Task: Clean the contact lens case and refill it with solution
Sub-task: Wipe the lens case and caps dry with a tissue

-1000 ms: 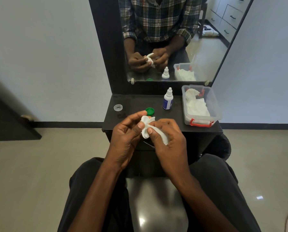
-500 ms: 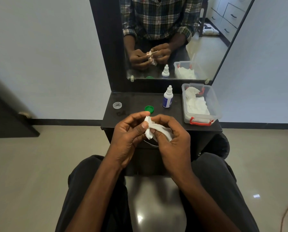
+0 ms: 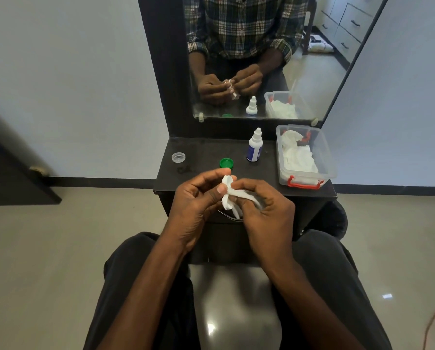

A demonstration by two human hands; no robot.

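In front of the dark shelf, my left hand (image 3: 196,205) pinches a small white contact lens case (image 3: 227,182) between thumb and fingers. My right hand (image 3: 264,213) grips a white tissue (image 3: 246,195) and presses it against the case, which the tissue and fingers mostly hide. A green cap (image 3: 226,163) lies on the shelf just beyond my hands. A clear cap (image 3: 178,157) sits at the shelf's left end. The white solution bottle (image 3: 254,147) with a blue label stands upright behind the green cap.
A clear plastic box (image 3: 325,157) with red clips holds white tissues at the right end of the dark shelf (image 3: 201,152). A mirror (image 3: 312,79) rises behind it. My knees are under the shelf's front edge.
Both hands stayed together in front of the shelf. The right fingers shifted the tissue over the case, and the view tilted slightly.
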